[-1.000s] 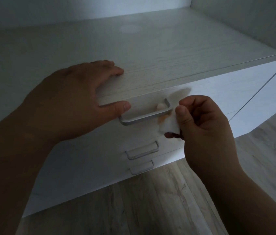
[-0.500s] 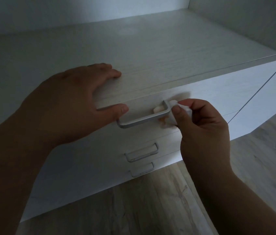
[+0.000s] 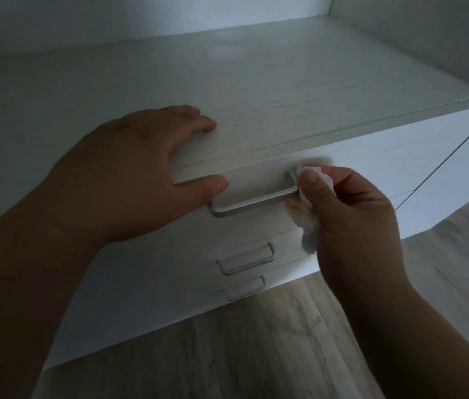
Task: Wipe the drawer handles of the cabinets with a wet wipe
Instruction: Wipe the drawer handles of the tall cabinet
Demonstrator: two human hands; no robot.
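right hand [image 3: 354, 226] pinches wet wipe [image 3: 309, 226] seemingly against top handle [image 3: 253, 204]; left hand [image 3: 141, 180] spread flat.

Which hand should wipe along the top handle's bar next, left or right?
Right. The right hand pinches the wet wipe against the right end of the top handle, so it could likely just slide along. The left hand rests flat on the cabinet top, holding no wipe.
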